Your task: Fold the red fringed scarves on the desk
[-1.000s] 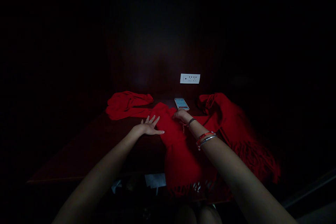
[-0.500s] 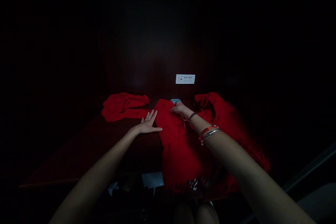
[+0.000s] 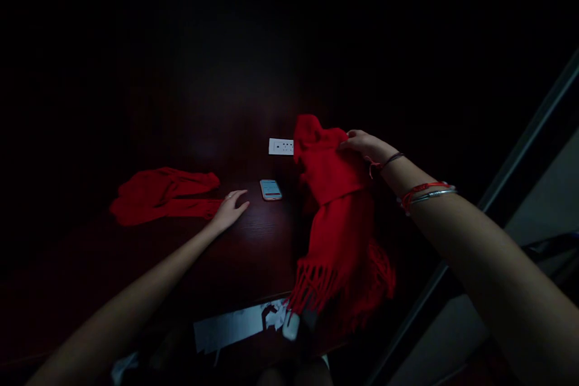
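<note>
My right hand (image 3: 364,143) is closed on the top of a red fringed scarf (image 3: 337,205) and holds it up over the right side of the dark wooden table (image 3: 253,247). The scarf hangs down, its fringe reaching the table's front edge. My left hand (image 3: 230,208) lies flat on the table with the fingers stretched out, holding nothing. It rests just left of a phone (image 3: 270,189) with a lit screen. A second red scarf (image 3: 165,193) lies bunched on the table to the left of that hand.
A white socket plate (image 3: 281,146) sits on the dark back wall behind the phone. White paper scraps (image 3: 235,329) lie below the table's front edge. A pale slanted edge (image 3: 520,151) runs down the right side. The surroundings are very dark.
My right hand has lifted the scarf off the table and carried it up and to the right. The phone it had covered now shows. The view has swung right; my left hand stays flat.
</note>
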The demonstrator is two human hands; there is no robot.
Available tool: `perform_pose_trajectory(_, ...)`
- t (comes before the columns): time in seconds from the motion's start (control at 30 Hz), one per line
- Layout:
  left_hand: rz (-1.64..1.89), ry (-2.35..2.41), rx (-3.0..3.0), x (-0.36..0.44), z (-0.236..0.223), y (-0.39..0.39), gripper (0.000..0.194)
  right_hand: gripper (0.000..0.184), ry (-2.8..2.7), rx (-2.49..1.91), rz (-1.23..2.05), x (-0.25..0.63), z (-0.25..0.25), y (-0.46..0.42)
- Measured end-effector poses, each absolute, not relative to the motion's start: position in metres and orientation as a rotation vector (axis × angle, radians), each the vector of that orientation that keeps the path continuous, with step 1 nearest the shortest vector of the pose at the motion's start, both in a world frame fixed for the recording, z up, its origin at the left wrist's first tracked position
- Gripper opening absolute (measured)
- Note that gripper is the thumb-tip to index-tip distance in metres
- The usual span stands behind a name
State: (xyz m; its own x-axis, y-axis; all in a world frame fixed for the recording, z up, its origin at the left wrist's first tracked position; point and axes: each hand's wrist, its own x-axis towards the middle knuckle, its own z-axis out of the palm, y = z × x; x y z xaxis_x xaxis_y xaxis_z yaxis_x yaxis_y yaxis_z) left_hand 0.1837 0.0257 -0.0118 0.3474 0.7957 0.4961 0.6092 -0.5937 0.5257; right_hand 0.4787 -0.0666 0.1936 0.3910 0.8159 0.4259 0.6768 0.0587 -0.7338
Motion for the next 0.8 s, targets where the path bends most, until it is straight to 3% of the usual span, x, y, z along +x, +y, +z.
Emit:
perform_pose_trajectory(0.13,0.963,1.023,2.488,0.271,-0.004,0.022,0.059,0.027,-1.230,-1.941,0.079,0.537,0.166,-0.072)
perform_pose_trajectory(0.27,0.706,0.958,2.508,0.356,-0.014,0.008,0.090,0.030,-1.217,-2.091,-0.114,0.557,0.146,-0.066)
perform_pose_trajectory(0.33,0.783,0.959,2.471,0.384,-0.019,0.002,0.080,0.030,-1.247,-2.088,-0.142,0.559,0.143,-0.063)
perform_pose_trajectory(0.4,0.964,0.969,2.396,0.396,-0.018,0.001,0.054,0.029,-1.271,-2.032,-0.132,0.558,0.144,-0.062)
perform_pose_trajectory(0.47,1.204,0.974,2.269,0.388,-0.005,0.004,0.036,0.026,-1.266,-1.909,-0.066,0.555,0.147,-0.062)
perform_pose_trajectory(0.53,1.498,0.952,2.103,0.363,0.019,0.010,0.033,0.022,-1.226,-1.696,0.107,0.545,0.151,-0.064)
perform_pose_trajectory(0.7,2.311,0.937,1.799,0.240,0.102,-0.002,0.041,0.022,-1.112,-0.960,0.639,0.484,0.152,-0.057)
perform_pose_trajectory(0.8,2.468,0.996,2.113,0.157,0.130,-0.024,0.053,0.025,-1.102,-0.767,0.811,0.433,0.129,-0.041)
